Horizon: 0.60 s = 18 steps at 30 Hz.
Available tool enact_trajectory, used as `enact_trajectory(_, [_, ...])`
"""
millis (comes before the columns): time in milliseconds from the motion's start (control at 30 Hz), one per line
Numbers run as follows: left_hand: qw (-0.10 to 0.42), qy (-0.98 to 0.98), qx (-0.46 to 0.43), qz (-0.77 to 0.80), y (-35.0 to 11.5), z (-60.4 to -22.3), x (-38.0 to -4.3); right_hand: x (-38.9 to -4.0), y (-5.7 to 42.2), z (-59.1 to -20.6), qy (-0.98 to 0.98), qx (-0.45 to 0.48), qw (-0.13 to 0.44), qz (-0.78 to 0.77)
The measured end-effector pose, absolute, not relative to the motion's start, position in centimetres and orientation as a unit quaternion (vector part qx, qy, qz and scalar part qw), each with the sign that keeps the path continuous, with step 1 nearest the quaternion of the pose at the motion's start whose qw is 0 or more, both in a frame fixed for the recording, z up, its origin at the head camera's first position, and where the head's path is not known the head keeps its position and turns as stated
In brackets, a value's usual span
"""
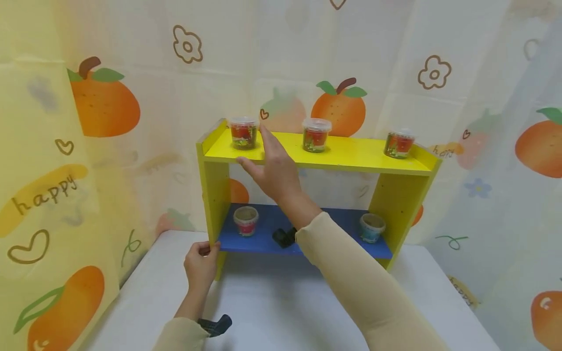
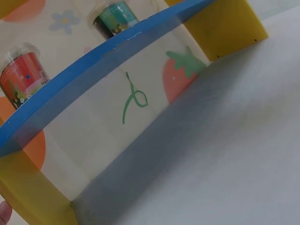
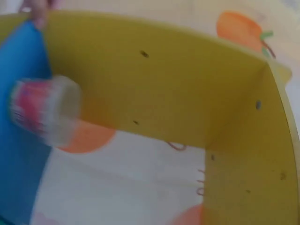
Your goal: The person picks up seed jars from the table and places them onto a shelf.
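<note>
A small two-tier shelf rack has yellow sides, a yellow top board and a blue lower board. My left hand pinches the front edge of its left side at the blue board's height; a fingertip shows in the left wrist view. On the top board stands a lidded red-and-green tub. Just right of this tub, my right hand is raised with thumb and fingers spread, holding nothing. Whether its fingers touch the tub is unclear. Two more lidded tubs stand on top, a middle tub and a right tub.
The blue board bears a pink tub at the left and a blue tub at the right. Under the rack lies a white tabletop. A fruit-printed curtain hangs close behind and at the left.
</note>
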State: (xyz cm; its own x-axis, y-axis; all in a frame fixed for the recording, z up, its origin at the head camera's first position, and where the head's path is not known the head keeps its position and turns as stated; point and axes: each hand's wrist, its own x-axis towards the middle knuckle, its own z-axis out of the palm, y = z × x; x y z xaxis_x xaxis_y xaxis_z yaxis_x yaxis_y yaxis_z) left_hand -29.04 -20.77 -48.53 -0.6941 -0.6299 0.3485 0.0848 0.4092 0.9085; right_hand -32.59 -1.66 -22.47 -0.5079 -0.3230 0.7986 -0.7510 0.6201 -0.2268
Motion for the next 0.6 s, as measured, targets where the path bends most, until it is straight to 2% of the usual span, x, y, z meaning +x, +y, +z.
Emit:
enact_trajectory(133, [0.343,-0.765,0.179,-0.514,-21.3,-48.7,-28.9,-30.9,-0.2,-26.7,-0.776,0.391,0.421,0.259])
enact_trajectory(267, [0.344,-0.766,0.175,-0.514,-21.6,-48.6,-28.7,-29.6,1.2,-31.6,-0.774,0.427,0.417,0.21])
enact_trajectory(400, [0.347,-0.775,0.156,-0.505,-21.7,-48.5,-28.1,-28.4,3.0,-36.2,-0.806,0.423,0.377,0.172])
enact_trajectory(533, [0.345,-0.795,0.134,-0.481,-21.6,-49.0,-27.3,-27.5,5.1,-39.9,-0.857,0.379,0.308,0.165])
enact_trajectory(600, [0.363,-0.801,0.117,-0.461,-21.5,-49.3,-26.7,-27.3,6.1,-41.3,-0.881,0.351,0.27,0.168])
